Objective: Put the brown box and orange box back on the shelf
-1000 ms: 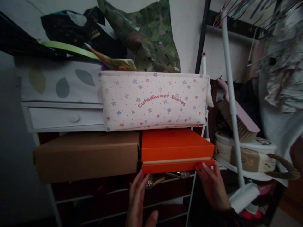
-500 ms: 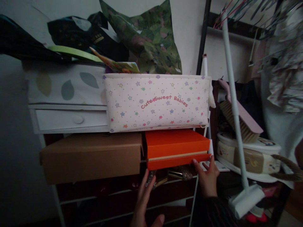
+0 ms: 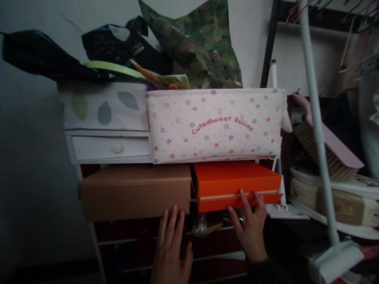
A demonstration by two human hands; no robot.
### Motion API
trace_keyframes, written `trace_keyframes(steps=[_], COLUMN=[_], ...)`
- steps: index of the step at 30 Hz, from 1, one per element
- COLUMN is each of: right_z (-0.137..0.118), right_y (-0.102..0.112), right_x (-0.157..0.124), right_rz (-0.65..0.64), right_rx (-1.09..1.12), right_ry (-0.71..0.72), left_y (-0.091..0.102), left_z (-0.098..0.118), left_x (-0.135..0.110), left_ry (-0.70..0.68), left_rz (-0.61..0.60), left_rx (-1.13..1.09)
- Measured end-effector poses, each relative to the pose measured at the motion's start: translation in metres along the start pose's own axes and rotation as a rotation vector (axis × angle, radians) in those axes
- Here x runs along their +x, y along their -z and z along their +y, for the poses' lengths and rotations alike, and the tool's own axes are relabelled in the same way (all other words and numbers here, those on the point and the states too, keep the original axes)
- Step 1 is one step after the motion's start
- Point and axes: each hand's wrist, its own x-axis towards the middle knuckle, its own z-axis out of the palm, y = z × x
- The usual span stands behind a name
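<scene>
- The right hand [image 3: 251, 228] is resting with its fingers spread, and its fingertips are touching the front of the orange box [image 3: 237, 182]. It isn't gripping the box.
- The left hand [image 3: 171, 252] is lying open and isn't holding anything. Its fingertips are stopping at the low front edge of the brown box [image 3: 136, 199]; I can't tell if they are touching it.
- The orange box is sitting under the star basket [image 3: 177, 138], just beside the brown box.
- Both boxes are already sitting side by side on the shelf [image 3: 118, 241], so that much looks done.
- A pale strip is showing across the orange box's front, so closing it fully looks undone.
- Below it, something glittery [image 3: 199, 225] is poking out.
</scene>
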Motion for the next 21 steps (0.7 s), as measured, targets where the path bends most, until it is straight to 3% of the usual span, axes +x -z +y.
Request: trace_keyframes(steps=[8,21], right_z=[0.002,0.0], right_y=[-0.02,-0.031], right_x=[0.003,0.003], right_rz=[-0.054,-0.118], right_rx=[-0.022,-0.106], right_ry=[-0.004,-0.049], left_y=[-0.003,-0.003], left_z=[-0.014,-0.031], left_x=[0.002,0.014], left_ry=[0.018,0.003], left_rz=[-0.088,-0.087], left_rx=[-0.03,-0.118])
